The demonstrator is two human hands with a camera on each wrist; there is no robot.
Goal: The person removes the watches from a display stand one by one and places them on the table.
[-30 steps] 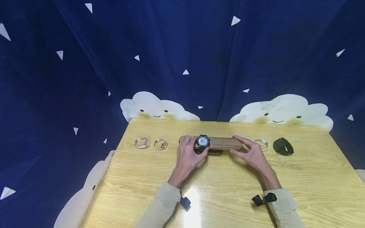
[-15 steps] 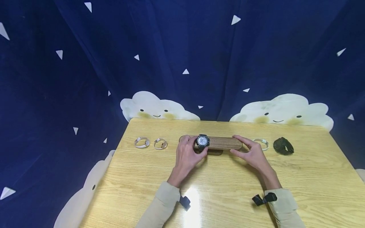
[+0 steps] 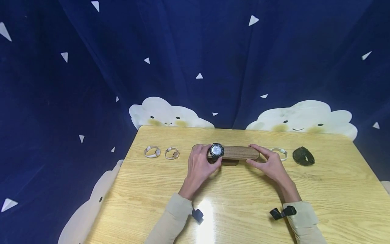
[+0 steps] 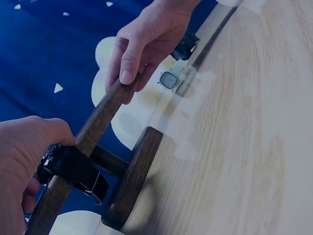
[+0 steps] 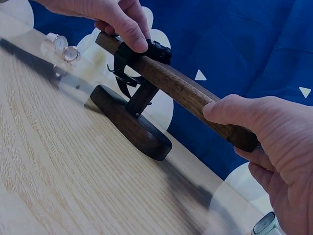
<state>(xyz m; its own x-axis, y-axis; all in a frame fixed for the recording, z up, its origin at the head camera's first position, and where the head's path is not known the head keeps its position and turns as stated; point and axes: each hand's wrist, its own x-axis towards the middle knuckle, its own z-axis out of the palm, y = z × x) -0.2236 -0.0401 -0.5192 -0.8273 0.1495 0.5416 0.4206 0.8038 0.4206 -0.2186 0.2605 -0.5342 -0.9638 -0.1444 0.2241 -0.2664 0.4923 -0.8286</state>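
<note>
A dark wooden T-shaped watch stand (image 3: 239,153) stands on the table, its bar raised on a short post over an oblong base (image 5: 132,128). Around the bar, left of the post, hangs a black digital wristwatch (image 3: 216,150), its strap looped under the wood with the end dangling. My left hand (image 3: 199,165) grips this watch, thumb on the near side and fingers behind. At the bar's right end, my right hand (image 3: 271,165) holds the wood between thumb and fingers. The left wrist view shows the watch strap (image 4: 80,169) wrapped on the bar.
Two light-strapped watches, one (image 3: 152,152) and another (image 3: 172,153), lie on the table (image 3: 237,196) at the left. Right of the stand are a white-strapped watch (image 3: 281,154) and a black watch (image 3: 303,156). A dark blue curtain (image 3: 195,40) hangs behind.
Both hands keep their hold, and the stand stays in place. The black wristwatch has shifted very slightly left along the bar; the view has moved a little.
</note>
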